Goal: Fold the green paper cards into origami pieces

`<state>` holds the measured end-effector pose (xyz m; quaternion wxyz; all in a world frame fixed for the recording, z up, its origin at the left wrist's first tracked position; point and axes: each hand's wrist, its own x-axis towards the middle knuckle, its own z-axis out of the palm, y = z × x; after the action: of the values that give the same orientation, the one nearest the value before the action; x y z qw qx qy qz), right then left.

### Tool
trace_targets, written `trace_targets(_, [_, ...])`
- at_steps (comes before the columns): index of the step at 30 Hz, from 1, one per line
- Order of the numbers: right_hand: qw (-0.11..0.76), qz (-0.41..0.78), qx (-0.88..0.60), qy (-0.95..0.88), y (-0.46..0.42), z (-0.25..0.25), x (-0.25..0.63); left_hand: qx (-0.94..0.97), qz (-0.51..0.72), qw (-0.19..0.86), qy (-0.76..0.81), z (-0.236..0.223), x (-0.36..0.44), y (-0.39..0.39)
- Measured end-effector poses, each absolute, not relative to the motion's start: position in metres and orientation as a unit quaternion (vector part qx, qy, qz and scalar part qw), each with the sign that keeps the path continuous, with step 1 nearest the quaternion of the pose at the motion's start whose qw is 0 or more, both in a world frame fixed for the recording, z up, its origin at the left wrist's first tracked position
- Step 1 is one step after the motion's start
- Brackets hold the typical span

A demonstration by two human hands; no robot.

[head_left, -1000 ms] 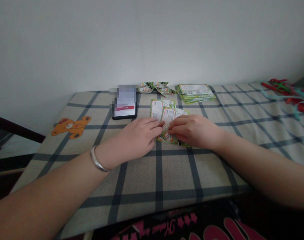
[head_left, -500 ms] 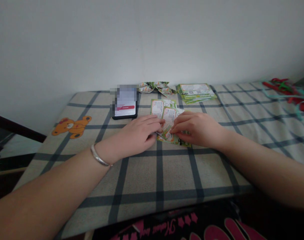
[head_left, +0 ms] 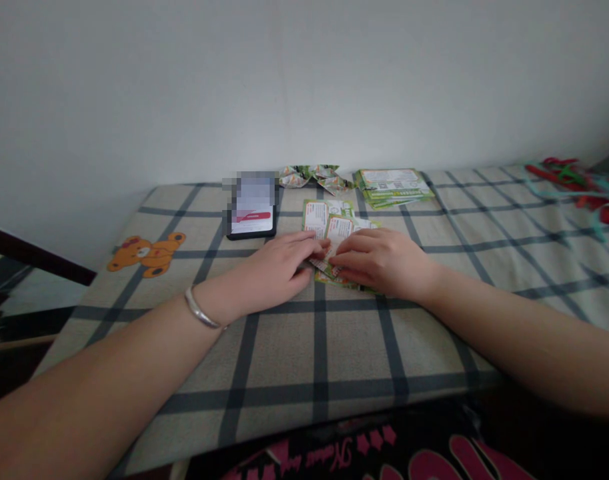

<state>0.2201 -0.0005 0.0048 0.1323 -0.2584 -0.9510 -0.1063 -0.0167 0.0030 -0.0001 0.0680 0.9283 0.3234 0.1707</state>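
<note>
My left hand (head_left: 277, 268) and my right hand (head_left: 379, 260) lie on the checked cloth (head_left: 324, 347), fingertips meeting over a green-and-white printed paper card (head_left: 337, 230). Both hands press and pinch this card, which lies on another flat card (head_left: 315, 213); its lower part is hidden under my fingers. A silver bangle (head_left: 200, 312) circles my left wrist.
A black phone (head_left: 253, 208) lies just left of the cards. Folded paper pieces (head_left: 311, 175) and a stack of like cards (head_left: 391, 186) sit by the wall. Red and teal strips (head_left: 579, 183) lie at far right. A bear print (head_left: 144, 252) marks the cloth's left.
My right hand has slid slightly left and down over the card, covering more of it. My left hand has barely shifted. The view moved a little.
</note>
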Motion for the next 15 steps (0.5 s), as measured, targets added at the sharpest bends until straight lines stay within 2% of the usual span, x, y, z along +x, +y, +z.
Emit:
trace_targets(7, [0.119,-0.188,-0.237,-0.946,-0.0071,0.0101,0.2153,0.930,0.188,0.070,0.308,-0.0018,-0.0157,0.0046])
trace_targets(15, [0.166,-0.188,-0.252,-0.935,-0.0102,0.0057,0.2126,0.926,0.222,0.044,0.301,-0.0030,-0.0119,0.0013])
